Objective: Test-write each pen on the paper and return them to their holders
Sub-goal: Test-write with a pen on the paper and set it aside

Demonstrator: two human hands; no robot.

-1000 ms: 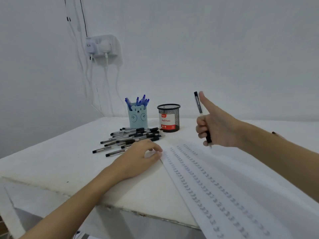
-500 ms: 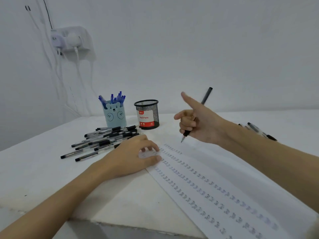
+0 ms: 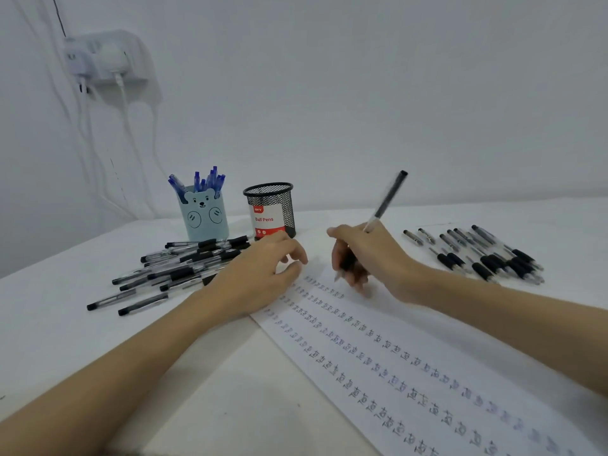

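White wall w/ a plugged-in socket block (image 3: 98, 60) backs a white counter (image 3: 59, 324) where the right hand (image 3: 371, 258), fingers curled, grips a slim black-and-clear ballpoint pen (image 3: 385, 202) low on its dark rubber sleeve, approx. where hold is surest. Pen looks light, stiff, smooth-barrelled; long axis tilts steeply, cap end up and away to the right, tip down at the long white paper sheet (image 3: 427, 327), just above its rows of marks. Left hand (image 3: 260, 274) rests loosely curled on the sheet's edge, holding nothing visible. Loose black pens (image 3: 171, 274) lie left; more (image 3: 487, 255) right.
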